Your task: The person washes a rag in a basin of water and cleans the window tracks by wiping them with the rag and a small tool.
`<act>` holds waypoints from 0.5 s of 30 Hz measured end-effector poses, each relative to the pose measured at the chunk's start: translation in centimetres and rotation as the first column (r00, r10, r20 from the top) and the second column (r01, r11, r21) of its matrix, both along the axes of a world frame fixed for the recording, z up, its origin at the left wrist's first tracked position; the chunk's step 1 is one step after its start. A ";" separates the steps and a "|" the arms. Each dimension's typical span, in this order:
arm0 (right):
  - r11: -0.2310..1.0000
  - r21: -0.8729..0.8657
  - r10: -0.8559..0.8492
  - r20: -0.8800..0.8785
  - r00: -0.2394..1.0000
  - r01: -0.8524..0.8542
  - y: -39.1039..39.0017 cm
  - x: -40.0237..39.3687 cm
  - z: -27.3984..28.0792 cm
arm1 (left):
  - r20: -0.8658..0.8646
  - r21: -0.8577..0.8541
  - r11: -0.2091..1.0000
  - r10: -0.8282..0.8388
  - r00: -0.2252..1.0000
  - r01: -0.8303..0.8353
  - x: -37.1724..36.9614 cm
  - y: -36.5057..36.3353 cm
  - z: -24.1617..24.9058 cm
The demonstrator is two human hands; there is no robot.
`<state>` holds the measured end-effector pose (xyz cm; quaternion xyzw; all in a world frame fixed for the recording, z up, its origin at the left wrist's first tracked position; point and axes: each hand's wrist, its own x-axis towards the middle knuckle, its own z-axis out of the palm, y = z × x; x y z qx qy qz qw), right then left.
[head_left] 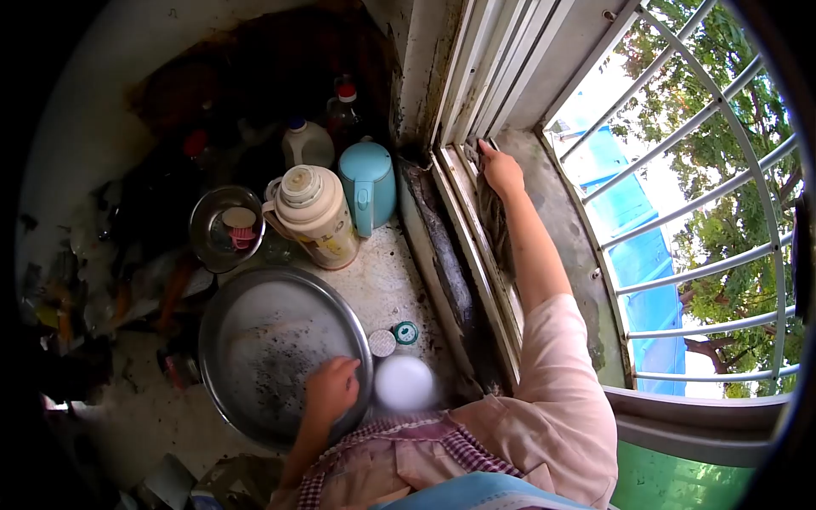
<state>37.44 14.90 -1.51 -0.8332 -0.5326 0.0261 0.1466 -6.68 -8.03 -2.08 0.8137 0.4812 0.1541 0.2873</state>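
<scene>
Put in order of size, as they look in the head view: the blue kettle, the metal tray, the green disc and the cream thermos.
Largest to smallest:
metal tray
cream thermos
blue kettle
green disc

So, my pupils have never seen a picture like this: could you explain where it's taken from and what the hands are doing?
There is no machine: a camera worn on someone's head looks forward and down at their own bare hands. The right hand holds a dark cloth at the window frame. The left hand is over a round tray; nothing shows in its grasp. Near the tray are a flask, kettle and bowl.
</scene>
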 end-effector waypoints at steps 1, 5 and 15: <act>1.000 0.007 0.024 0.002 1.000 -0.024 -0.9 0.1 0.5 | 0.005 -0.003 1.000 -0.006 1.000 0.006 0.0 0.1 0.0; 0.998 -0.063 0.016 0.130 0.991 -0.008 -5.1 -2.4 3.8 | 0.044 0.008 1.000 -0.017 0.999 0.016 -0.2 0.5 -0.2; 0.984 -0.155 0.124 0.245 0.962 -0.087 -4.5 -1.4 2.1 | 0.064 0.005 1.000 -0.026 0.998 0.026 -0.5 1.7 -0.7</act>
